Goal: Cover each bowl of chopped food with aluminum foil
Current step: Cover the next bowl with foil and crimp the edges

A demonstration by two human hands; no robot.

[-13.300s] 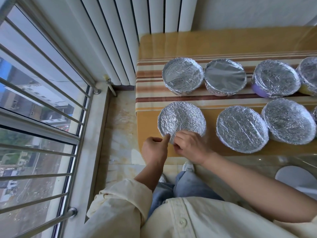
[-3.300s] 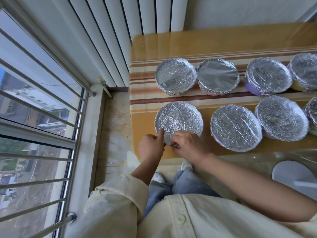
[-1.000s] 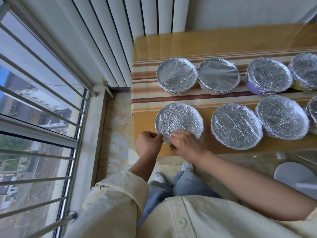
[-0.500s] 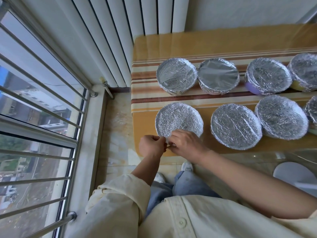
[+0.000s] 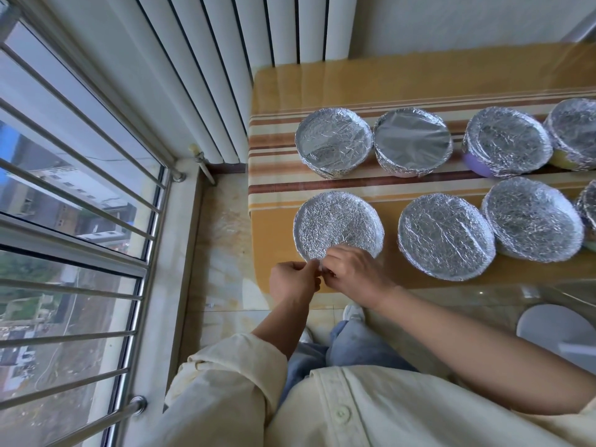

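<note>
A foil-covered bowl (image 5: 335, 225) sits at the near left corner of the table (image 5: 419, 75). My left hand (image 5: 292, 280) and my right hand (image 5: 353, 274) meet at its near rim, fingers curled, both pinching the foil edge there. Several other foil-covered bowls stand in two rows: two in the far row (image 5: 333, 141) (image 5: 412, 141), a purple one (image 5: 506, 141), and two more in the near row (image 5: 445, 237) (image 5: 532, 219). The near rim of the held bowl is hidden by my hands.
A white radiator (image 5: 232, 59) stands behind the table's left end. A barred window (image 5: 74, 204) fills the left side. A white round stool (image 5: 554, 330) shows under the glass table edge at lower right. My knees are below the table's near edge.
My hands have stayed at the bowl's near rim, shifting slightly along the foil edge; both thumbs are now tucked in and the fingertips have drawn closer together.
</note>
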